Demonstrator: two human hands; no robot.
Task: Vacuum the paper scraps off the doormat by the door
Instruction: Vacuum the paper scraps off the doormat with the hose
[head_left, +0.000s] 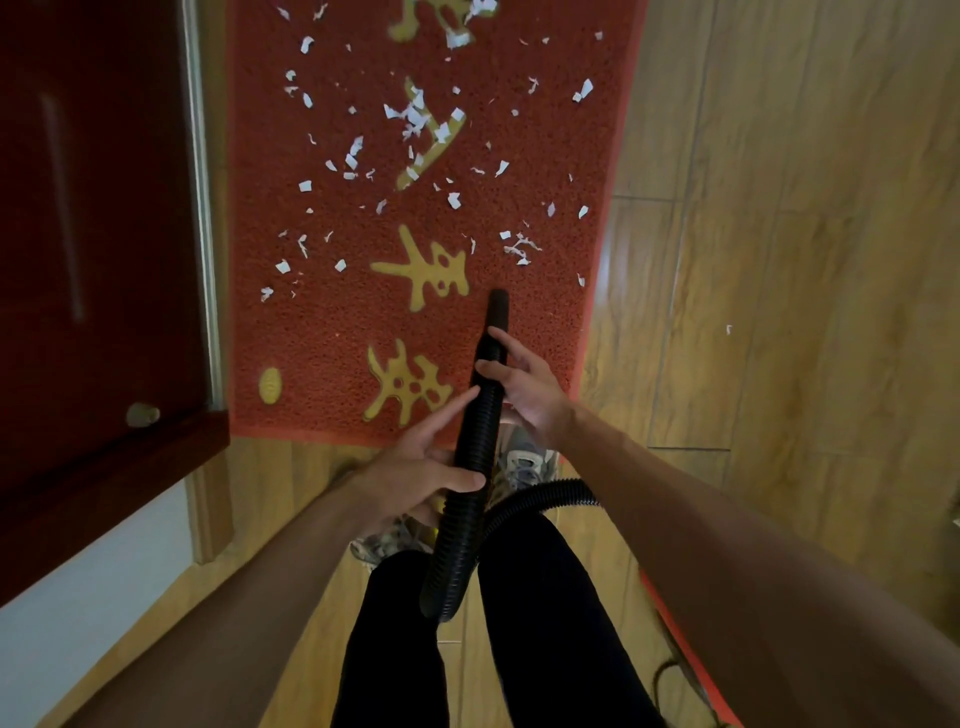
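hose poised over littered doormat

a person stands at the near end of a long red, coarse-textured doormat bearing gold characters, which lies on a light wood-look floor alongside a dark red door. both bare hands hold a black ribbed vacuum hose that runs up between the person's legs, clad in black trousers, and ends in a smooth dark nozzle.

the left hand is wrapped around the hose lower down, thumb across the front and index finger stretched along the ribbing. the right hand grips higher up, near where the ribbed section meets the nozzle, fingers curled over the tube from the right side.

the nozzle tip hangs above the mat's right half, just right of a gold character; whether it touches the mat cannot be told. the torn white paper scraps are scattered over the middle and far stretch of the mat, thickest around the gold character near the centre, with a small cluster just beyond the nozzle tip. one stray scrap lies on the floor off to the right. the strip of mat nearest the person shows no scraps.

grey laced sneakers show beneath the hands at the mat's near edge, partly hidden by the hose, which loops away to the right behind the legs.
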